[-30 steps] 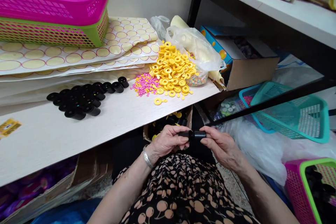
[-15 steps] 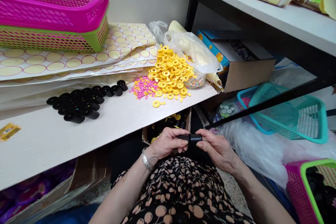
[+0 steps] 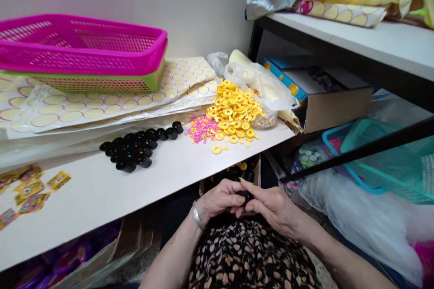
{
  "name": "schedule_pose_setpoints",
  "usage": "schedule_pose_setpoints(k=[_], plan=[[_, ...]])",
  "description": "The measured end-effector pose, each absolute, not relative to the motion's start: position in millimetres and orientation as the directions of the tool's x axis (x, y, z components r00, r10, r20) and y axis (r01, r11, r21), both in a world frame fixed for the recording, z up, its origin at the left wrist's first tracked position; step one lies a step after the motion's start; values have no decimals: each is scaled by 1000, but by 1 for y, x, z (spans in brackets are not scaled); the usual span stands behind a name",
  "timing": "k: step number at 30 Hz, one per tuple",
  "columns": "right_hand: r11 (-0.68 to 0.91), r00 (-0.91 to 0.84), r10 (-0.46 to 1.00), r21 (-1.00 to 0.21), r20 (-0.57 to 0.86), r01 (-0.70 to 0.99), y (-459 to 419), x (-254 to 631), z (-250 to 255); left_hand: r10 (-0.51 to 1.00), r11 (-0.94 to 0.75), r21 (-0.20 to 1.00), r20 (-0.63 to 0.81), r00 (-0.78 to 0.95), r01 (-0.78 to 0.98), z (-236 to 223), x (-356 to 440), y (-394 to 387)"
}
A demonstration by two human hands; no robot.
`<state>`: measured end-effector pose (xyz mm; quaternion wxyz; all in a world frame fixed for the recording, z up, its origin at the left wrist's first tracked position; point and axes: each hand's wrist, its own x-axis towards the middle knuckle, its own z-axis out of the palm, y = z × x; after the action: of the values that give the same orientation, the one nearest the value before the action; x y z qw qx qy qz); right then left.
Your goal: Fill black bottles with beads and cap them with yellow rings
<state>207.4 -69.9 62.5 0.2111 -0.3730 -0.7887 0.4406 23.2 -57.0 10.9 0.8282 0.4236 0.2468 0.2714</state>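
Note:
In front of my lap, my left hand (image 3: 222, 201) is closed around a black plastic cylinder (image 3: 244, 196), most of it hidden by fingers. My right hand (image 3: 271, 205) presses on the same cylinder from the right, its fingertips meeting those of the left. A small yellow tip (image 3: 241, 179) shows by the right index finger; what it belongs to is hidden. Just beyond the hands, below the table edge, an open carton (image 3: 258, 172) holds black and yellow pieces. On the table stand several short black cups (image 3: 125, 165), grouped closely together.
Yellow plastic rings with tabs (image 3: 233, 108) lie heaped on the white table (image 3: 162, 176), beside small pink beads (image 3: 202, 128). Stacked pink and green baskets (image 3: 111, 65) rest on sticker sheets (image 3: 190, 72). Yellow labels (image 3: 59, 181) lie left. A shelf's black bar (image 3: 356, 153) crosses at right.
The hands have come closer together and the right fingers now cover the black piece, which earlier showed lengthwise between them. A yellow tip has appeared. The camera view has shifted.

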Motion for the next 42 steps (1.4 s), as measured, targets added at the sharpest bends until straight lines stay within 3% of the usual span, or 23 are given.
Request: schedule_pose_setpoints(k=[2, 7, 9, 12, 14, 16, 23, 27, 31, 38, 42], plan=[[193, -628, 776, -927, -56, 322, -59, 197, 74, 713, 425, 871, -154, 684, -247, 18, 11, -53], [104, -590, 807, -977, -26, 186, -25, 168, 88, 819, 336, 909, -152, 554, -247, 38, -9, -36], [-77, -473, 879, -997, -61, -15, -8, 159, 87, 855, 299, 902, -108, 507, -313, 48, -10, -29], [-350, -349, 915, -829, -203, -436, 17, 147, 82, 918, 205, 907, -48, 393, -369, 57, -8, -19], [-420, -330, 904, -697, -270, -580, 31, 139, 77, 959, 145, 933, -50, 280, -329, 57, -6, -15], [-407, -271, 913, -651, -304, -640, 39, 130, 71, 981, 126, 953, -79, 176, -277, 52, -2, -12], [-209, -33, 968, -731, -247, -650, 43, 107, 56, 994, 103, 952, -92, 52, -289, 34, 7, -7], [-164, -30, 983, -790, -182, -590, 40, 102, 56, 993, 116, 935, -104, 52, -335, 31, 6, -5], [-23, 6, 1000, -875, -29, -483, 37, 94, 53, 994, 111, 935, -111, 18, -337, 30, 7, -4], [53, 13, 999, -892, 53, -449, 46, 81, 46, 993, 26, 995, -36, -109, -96, 29, 1, 3], [70, 9, 997, -899, 73, -433, 50, 76, 43, 994, 49, 997, -54, -93, -60, 28, -8, 9]])
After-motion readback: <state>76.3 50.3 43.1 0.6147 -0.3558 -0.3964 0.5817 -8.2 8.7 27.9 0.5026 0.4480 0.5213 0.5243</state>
